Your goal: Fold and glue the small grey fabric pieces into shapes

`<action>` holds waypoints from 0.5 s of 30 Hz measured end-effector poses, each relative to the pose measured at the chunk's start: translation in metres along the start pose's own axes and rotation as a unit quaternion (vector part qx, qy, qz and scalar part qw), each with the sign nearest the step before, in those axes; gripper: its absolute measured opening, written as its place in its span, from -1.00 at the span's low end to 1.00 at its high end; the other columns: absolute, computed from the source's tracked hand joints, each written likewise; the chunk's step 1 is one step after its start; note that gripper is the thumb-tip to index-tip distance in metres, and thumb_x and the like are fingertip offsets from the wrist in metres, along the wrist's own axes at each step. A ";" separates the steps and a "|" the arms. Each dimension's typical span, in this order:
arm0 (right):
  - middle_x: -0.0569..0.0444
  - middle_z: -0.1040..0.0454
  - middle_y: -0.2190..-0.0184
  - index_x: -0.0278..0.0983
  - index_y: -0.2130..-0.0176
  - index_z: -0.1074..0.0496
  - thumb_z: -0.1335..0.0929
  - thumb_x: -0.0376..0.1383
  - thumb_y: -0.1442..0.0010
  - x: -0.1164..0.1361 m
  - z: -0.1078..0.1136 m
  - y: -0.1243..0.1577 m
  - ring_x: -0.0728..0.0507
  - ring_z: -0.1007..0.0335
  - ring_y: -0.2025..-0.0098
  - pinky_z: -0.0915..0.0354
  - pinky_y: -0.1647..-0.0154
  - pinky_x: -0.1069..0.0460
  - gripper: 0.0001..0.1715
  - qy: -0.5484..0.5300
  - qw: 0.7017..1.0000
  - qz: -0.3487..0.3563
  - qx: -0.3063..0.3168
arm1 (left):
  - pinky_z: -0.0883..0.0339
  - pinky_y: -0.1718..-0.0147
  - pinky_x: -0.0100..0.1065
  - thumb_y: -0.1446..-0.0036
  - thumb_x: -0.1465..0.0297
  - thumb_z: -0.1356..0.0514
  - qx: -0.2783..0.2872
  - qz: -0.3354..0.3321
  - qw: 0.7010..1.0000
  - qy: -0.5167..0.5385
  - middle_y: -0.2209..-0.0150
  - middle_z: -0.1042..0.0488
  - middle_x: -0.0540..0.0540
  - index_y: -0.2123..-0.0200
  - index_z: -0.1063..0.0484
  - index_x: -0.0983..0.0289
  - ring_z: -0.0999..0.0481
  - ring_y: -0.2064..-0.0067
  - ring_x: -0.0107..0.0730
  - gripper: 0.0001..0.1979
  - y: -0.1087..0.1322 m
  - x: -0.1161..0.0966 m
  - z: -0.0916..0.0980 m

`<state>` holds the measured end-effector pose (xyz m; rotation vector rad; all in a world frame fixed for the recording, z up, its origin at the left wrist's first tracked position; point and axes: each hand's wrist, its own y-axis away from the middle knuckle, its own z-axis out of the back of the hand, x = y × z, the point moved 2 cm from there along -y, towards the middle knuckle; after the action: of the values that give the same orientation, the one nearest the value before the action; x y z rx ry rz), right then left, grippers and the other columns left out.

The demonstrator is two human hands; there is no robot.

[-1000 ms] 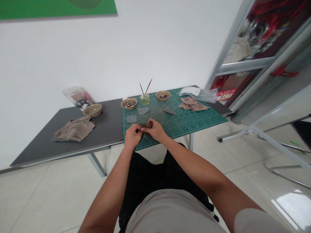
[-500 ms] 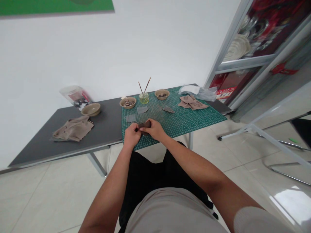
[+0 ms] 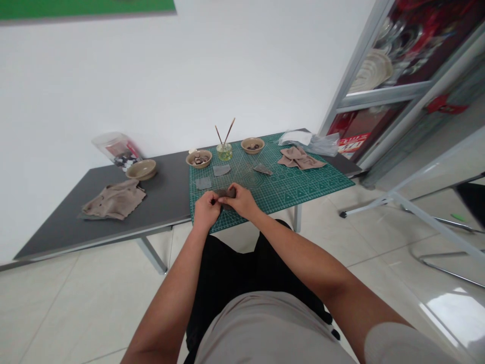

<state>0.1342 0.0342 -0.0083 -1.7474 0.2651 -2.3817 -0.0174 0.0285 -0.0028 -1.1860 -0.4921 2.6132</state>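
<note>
Dark piece (image 3: 228, 193) looking matt; cutting mat (image 3: 318, 192) smooth; cloth (image 3: 297, 158) matt, rumpled; plastic bag (image 3: 326, 146) crinkled, glossy; and floor tiles (image 3: 94, 298), polished, gleaming!

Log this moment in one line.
left hand: pinching dark piece | right hand: holding same piece | place: over green mat

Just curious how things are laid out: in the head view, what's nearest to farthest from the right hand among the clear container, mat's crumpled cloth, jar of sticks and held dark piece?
1. Dark piece, held by the right hand.
2. Jar of sticks, toward the wall.
3. Crumpled cloth, right side of the mat.
4. Clear container, far left by the wall.
</note>
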 end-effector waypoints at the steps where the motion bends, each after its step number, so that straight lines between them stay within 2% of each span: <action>1: 0.26 -0.25 0.58 -0.24 0.44 -0.27 -0.48 0.00 0.08 0.000 0.000 0.001 -0.02 -0.17 0.48 -0.07 0.41 0.07 -0.55 0.006 1.000 -0.002 -0.003 | -0.17 0.40 -0.39 0.02 0.46 -0.12 -0.001 0.002 1.000 0.000 0.54 -0.34 -0.04 0.57 -0.29 0.24 -0.33 0.44 -0.42 -0.88 0.000 -0.001 0.000; 6: 0.24 -0.30 0.55 -0.25 0.43 -0.33 -0.47 0.01 0.07 -0.002 -0.002 0.000 -0.02 -0.21 0.45 -0.10 0.39 0.08 -0.56 -0.027 0.999 -0.009 0.026 | -0.18 0.41 -0.40 0.06 0.46 -0.13 -0.008 0.012 1.000 0.026 0.54 -0.35 -0.05 0.57 -0.31 0.24 -0.32 0.46 -0.43 -0.91 0.000 0.000 0.001; 11: 0.21 -0.33 0.53 -0.28 0.42 -0.38 -0.48 0.01 0.10 -0.002 -0.005 -0.002 -0.02 -0.23 0.44 -0.15 0.39 0.07 -0.55 -0.104 0.993 -0.022 0.058 | -0.16 0.43 -0.40 0.09 0.44 -0.15 -0.017 0.033 0.998 0.052 0.56 -0.33 -0.06 0.59 -0.30 0.24 -0.32 0.46 -0.45 -0.91 -0.001 0.003 0.003; 15: 0.21 -0.33 0.54 -0.28 0.40 -0.39 -0.50 -0.01 0.12 0.000 -0.004 -0.002 -0.03 -0.24 0.44 -0.15 0.39 0.07 -0.55 -0.080 0.996 -0.019 0.040 | -0.13 0.44 -0.41 0.09 0.46 -0.15 -0.017 0.019 0.999 0.025 0.59 -0.26 -0.08 0.62 -0.21 0.24 -0.27 0.48 -0.46 -0.85 0.000 0.001 0.003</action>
<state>0.1305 0.0360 -0.0089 -1.9085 0.1125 -2.2270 -0.0201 0.0288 -0.0019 -1.2809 -0.5122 2.6089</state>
